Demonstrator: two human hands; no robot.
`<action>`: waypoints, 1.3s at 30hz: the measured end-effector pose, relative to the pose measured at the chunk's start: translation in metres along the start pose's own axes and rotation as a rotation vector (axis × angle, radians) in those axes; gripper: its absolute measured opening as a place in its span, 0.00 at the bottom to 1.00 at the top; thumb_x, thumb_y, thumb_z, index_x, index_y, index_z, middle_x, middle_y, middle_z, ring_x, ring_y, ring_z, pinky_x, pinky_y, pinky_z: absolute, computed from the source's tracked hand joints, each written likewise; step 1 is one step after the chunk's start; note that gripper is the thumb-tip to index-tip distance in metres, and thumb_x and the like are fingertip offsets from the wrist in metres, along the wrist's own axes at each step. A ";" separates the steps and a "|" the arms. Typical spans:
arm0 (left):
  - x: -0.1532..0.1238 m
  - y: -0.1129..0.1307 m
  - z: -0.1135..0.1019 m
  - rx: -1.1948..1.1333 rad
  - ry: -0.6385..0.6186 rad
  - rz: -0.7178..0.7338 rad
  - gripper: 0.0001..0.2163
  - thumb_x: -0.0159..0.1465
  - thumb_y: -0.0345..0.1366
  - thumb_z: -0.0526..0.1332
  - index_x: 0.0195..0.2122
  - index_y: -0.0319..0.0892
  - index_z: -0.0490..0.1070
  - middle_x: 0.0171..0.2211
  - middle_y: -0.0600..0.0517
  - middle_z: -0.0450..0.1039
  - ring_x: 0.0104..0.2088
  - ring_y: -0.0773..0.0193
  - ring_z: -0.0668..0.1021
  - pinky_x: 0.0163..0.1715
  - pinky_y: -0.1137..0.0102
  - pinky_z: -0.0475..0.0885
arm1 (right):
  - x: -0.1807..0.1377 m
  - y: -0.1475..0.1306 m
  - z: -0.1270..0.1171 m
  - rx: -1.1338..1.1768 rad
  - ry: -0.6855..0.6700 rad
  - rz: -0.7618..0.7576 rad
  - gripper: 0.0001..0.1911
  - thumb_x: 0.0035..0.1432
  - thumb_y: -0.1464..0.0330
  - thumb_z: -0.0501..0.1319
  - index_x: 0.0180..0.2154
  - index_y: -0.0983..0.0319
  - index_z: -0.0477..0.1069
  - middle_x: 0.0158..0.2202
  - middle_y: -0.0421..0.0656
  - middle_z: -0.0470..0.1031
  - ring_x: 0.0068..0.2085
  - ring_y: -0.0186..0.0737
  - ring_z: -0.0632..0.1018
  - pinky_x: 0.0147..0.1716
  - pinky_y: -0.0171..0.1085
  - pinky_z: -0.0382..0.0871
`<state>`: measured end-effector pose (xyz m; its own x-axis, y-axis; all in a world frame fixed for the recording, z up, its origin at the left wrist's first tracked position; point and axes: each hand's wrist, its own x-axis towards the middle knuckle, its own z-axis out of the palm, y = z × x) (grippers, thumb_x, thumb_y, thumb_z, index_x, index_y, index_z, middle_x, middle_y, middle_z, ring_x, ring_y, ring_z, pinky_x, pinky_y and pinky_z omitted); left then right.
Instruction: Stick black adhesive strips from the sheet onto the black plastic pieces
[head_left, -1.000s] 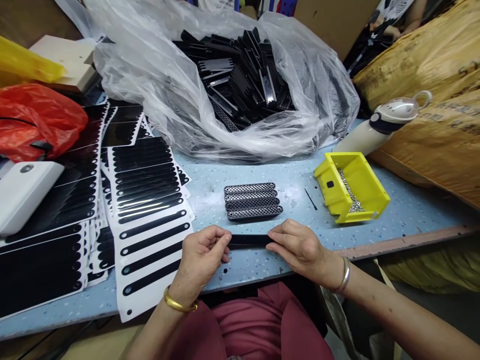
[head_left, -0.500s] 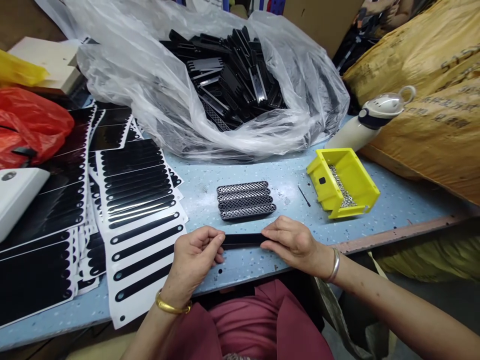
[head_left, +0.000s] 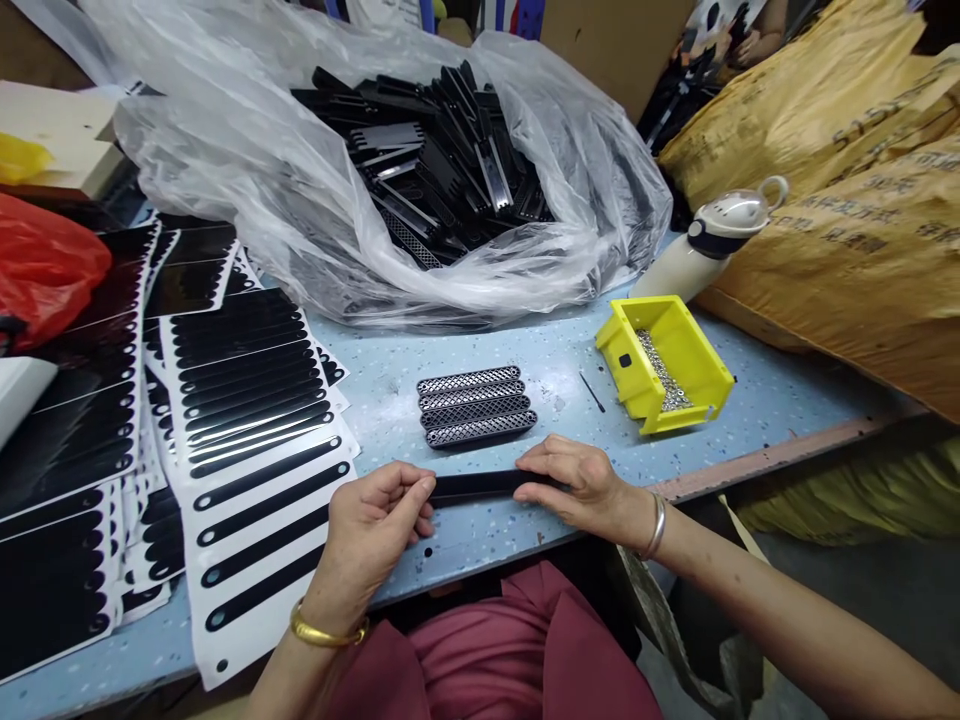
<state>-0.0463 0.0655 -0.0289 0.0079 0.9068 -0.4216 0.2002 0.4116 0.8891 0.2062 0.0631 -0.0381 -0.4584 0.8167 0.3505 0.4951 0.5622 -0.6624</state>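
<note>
A long black strip (head_left: 474, 485) lies flat near the front edge of the blue table (head_left: 780, 420). My left hand (head_left: 373, 530) pinches its left end with curled fingers. My right hand (head_left: 574, 483) presses its right end with fingers closed over it. Just beyond the strip sit several grey mesh bars (head_left: 474, 405) stacked side by side. To the left lies a white sheet (head_left: 255, 470) carrying rows of black strip stickers, with more such sheets beyond it.
A large clear plastic bag (head_left: 315, 200) full of black plastic parts fills the back of the table. A yellow bin (head_left: 664, 365) with small metal pieces stands at the right, a white bottle (head_left: 701, 250) behind it. A red bag (head_left: 45, 265) lies far left.
Both hands stay on the strip's ends with little movement. The view has shifted, so everything sits slightly further left in the picture.
</note>
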 end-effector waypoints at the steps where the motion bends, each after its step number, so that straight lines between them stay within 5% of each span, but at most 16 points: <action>1: 0.000 0.000 0.000 0.003 0.001 0.004 0.13 0.53 0.45 0.67 0.27 0.38 0.75 0.16 0.53 0.72 0.16 0.68 0.75 0.13 0.78 0.67 | 0.000 -0.001 0.000 -0.007 -0.010 0.008 0.11 0.60 0.65 0.64 0.41 0.67 0.75 0.33 0.49 0.78 0.35 0.41 0.77 0.36 0.39 0.74; 6: 0.001 0.000 0.000 0.022 -0.006 0.042 0.13 0.54 0.45 0.66 0.29 0.38 0.75 0.16 0.54 0.72 0.15 0.68 0.74 0.13 0.77 0.67 | 0.002 -0.007 -0.008 0.006 -0.020 0.033 0.16 0.59 0.61 0.64 0.43 0.67 0.74 0.33 0.48 0.78 0.35 0.40 0.78 0.35 0.37 0.74; 10: -0.004 -0.005 -0.003 0.159 0.037 0.177 0.13 0.59 0.44 0.63 0.35 0.38 0.76 0.16 0.56 0.71 0.14 0.68 0.72 0.14 0.75 0.66 | -0.009 -0.009 -0.032 -0.074 0.111 0.133 0.20 0.55 0.60 0.68 0.46 0.65 0.73 0.34 0.46 0.77 0.33 0.38 0.77 0.33 0.36 0.74; 13: -0.016 -0.001 -0.002 0.437 0.231 0.549 0.10 0.60 0.38 0.64 0.40 0.41 0.76 0.19 0.56 0.71 0.17 0.69 0.72 0.19 0.73 0.68 | -0.021 -0.002 -0.048 -0.281 0.222 0.188 0.05 0.61 0.69 0.62 0.39 0.63 0.74 0.28 0.43 0.75 0.27 0.36 0.75 0.28 0.35 0.71; 15: -0.024 0.008 0.005 0.584 0.287 0.847 0.08 0.60 0.33 0.65 0.40 0.41 0.76 0.25 0.53 0.75 0.24 0.66 0.75 0.28 0.71 0.71 | -0.023 0.007 -0.053 -0.426 0.250 0.190 0.06 0.63 0.72 0.57 0.37 0.63 0.74 0.29 0.45 0.75 0.29 0.38 0.76 0.30 0.37 0.71; 19: -0.021 0.024 0.035 0.643 0.037 1.171 0.08 0.61 0.26 0.62 0.41 0.39 0.72 0.37 0.46 0.77 0.39 0.57 0.77 0.41 0.62 0.71 | -0.002 0.026 -0.054 -0.650 0.118 0.219 0.11 0.61 0.77 0.53 0.40 0.66 0.73 0.39 0.52 0.76 0.40 0.45 0.76 0.41 0.41 0.70; 22: -0.008 0.020 0.057 0.734 -0.116 1.194 0.08 0.61 0.26 0.59 0.41 0.38 0.71 0.37 0.44 0.75 0.40 0.54 0.76 0.39 0.59 0.71 | 0.019 0.036 -0.054 -0.821 -0.091 0.376 0.12 0.55 0.81 0.53 0.37 0.68 0.72 0.37 0.53 0.75 0.40 0.48 0.74 0.39 0.41 0.66; 26: 0.007 0.005 0.064 0.893 -0.067 1.179 0.09 0.60 0.22 0.55 0.39 0.39 0.70 0.31 0.46 0.73 0.32 0.55 0.73 0.32 0.60 0.68 | 0.027 0.038 -0.050 -0.876 -0.221 0.447 0.17 0.48 0.86 0.51 0.35 0.67 0.72 0.33 0.52 0.73 0.37 0.46 0.72 0.36 0.38 0.63; 32: 0.008 0.001 0.052 0.921 -0.005 1.149 0.11 0.60 0.20 0.52 0.35 0.40 0.70 0.27 0.47 0.70 0.29 0.56 0.71 0.31 0.61 0.66 | 0.016 0.049 -0.040 -0.674 -0.062 0.364 0.22 0.44 0.85 0.53 0.41 0.68 0.73 0.31 0.48 0.75 0.34 0.42 0.74 0.33 0.36 0.67; 39: 0.005 0.012 0.048 0.867 -0.066 1.038 0.03 0.62 0.32 0.60 0.35 0.40 0.71 0.29 0.46 0.73 0.32 0.55 0.74 0.33 0.60 0.68 | 0.015 0.033 -0.047 -0.188 0.097 0.571 0.16 0.43 0.81 0.57 0.35 0.66 0.76 0.21 0.40 0.74 0.22 0.34 0.73 0.22 0.32 0.67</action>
<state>0.0034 0.0708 -0.0292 0.5733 0.7454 0.3401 0.6214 -0.6661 0.4125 0.2501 0.0999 -0.0233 -0.0172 0.9991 0.0393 0.7686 0.0383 -0.6386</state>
